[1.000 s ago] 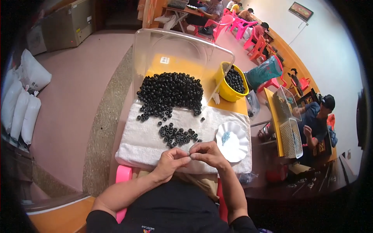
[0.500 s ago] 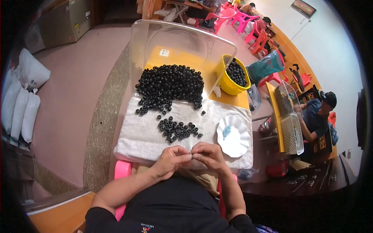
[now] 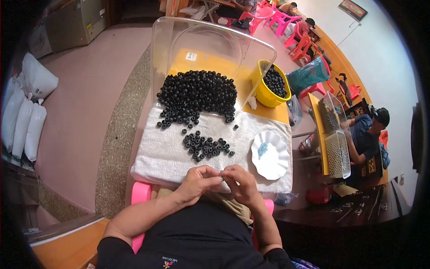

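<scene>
My left hand (image 3: 199, 183) and my right hand (image 3: 240, 180) meet fingertip to fingertip over the near edge of a white towel (image 3: 156, 157). Both are closed in a pinch, and whatever sits between the fingers is too small to make out. Just beyond them lies a loose group of small black ring-shaped pieces (image 3: 206, 146). Farther off, a big heap of the same black pieces (image 3: 199, 94) fills a clear plastic bin (image 3: 156, 58) tipped toward me. A white scalloped dish (image 3: 274, 159) right of my hands holds a little pile of tiny blue-green bits (image 3: 263, 150).
A yellow tub (image 3: 268, 98) of black pieces stands at the far right corner. To the right, a co-worker (image 3: 367, 134) sits by a perforated white basket (image 3: 337, 154). White sacks (image 3: 33, 130) lean at the left. Pink and red chairs (image 3: 302, 47) line the back.
My fingertips stay pinched together, with the right fingers slightly shifted. The table and its contents sit a little differently in view, as the head has moved slightly.
</scene>
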Motion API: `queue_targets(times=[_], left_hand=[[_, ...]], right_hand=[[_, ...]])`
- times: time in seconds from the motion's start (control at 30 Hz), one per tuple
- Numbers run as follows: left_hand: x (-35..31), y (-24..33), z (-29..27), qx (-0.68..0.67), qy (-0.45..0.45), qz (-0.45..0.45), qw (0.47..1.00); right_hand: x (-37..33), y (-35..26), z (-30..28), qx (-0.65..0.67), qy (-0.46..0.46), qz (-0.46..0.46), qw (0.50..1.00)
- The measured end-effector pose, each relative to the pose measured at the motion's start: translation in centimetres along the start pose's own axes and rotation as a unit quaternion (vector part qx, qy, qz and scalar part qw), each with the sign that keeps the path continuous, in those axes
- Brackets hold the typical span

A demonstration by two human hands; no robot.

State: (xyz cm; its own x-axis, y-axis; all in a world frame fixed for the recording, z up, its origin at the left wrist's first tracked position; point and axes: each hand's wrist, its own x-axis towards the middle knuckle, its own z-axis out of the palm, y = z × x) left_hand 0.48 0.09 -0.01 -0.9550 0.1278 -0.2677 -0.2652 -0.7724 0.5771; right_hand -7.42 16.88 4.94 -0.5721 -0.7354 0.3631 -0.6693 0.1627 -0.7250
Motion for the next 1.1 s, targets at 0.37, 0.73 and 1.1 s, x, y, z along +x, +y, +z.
queue_targets(times=[0.37,0.73,1.1], left_hand=[[0.2,-0.5,-0.2,0.027,0.010,0.044,0.999],[0.0,-0.8,0.1,0.084,0.035,0.055,0.994],[0.1,-1.2,-0.2,0.150,0.030,0.097,0.983]], right_hand=[[-0.3,-1.1,0.7,-0.149,0.001,-0.085,0.985],[-0.3,-1.5,0.8,-0.259,0.011,-0.176,0.950],[-0.1,-1.6,0.9,-0.232,0.017,-0.169,0.958]])
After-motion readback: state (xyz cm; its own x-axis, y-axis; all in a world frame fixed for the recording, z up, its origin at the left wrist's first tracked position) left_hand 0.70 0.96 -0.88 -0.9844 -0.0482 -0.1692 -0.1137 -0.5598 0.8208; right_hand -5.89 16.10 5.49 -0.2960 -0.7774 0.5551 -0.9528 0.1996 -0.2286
